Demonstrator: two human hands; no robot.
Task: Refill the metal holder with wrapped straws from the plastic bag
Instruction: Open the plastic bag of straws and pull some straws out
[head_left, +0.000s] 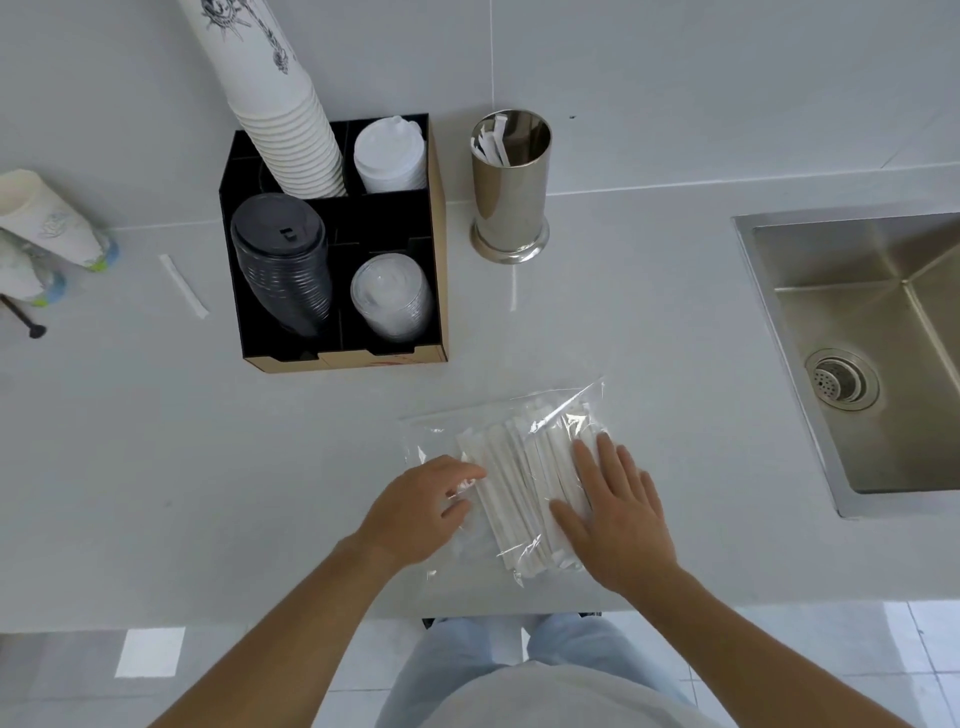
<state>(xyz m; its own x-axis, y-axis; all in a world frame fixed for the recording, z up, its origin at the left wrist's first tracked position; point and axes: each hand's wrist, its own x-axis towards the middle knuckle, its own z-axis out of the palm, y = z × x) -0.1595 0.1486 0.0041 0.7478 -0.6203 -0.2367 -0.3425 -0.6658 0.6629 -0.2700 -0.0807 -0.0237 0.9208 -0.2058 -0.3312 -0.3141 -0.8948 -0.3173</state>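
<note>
At the far left of the worktop (156, 467) lie tipped paper cups (49, 218), and just right of them a lone wrapped straw (183, 286) lies loose. Next comes a black organizer (332, 244) with cups and lids, then the holder (511, 184), upright near the wall and nearly empty, with only a few wrapped straws leaning inside. In front, near the worktop's edge, lies the bag (511, 467) of straws (519, 493), flat, its long axis running roughly away from the person with a slight tilt. The left hand (421, 509) rests at the bag's left edge, fingers curled loosely on the plastic; whether it has actually pinched the film I cannot tell. The right hand (618, 514) lies open and flat on the bundle's right side, pressing down, gripping nothing. The holder stands straight beyond the bag, well apart, and about equally reachable, perhaps slightly nearer the right hand. The bag probably still needs opening. The sink (857, 364) is at the right.
</note>
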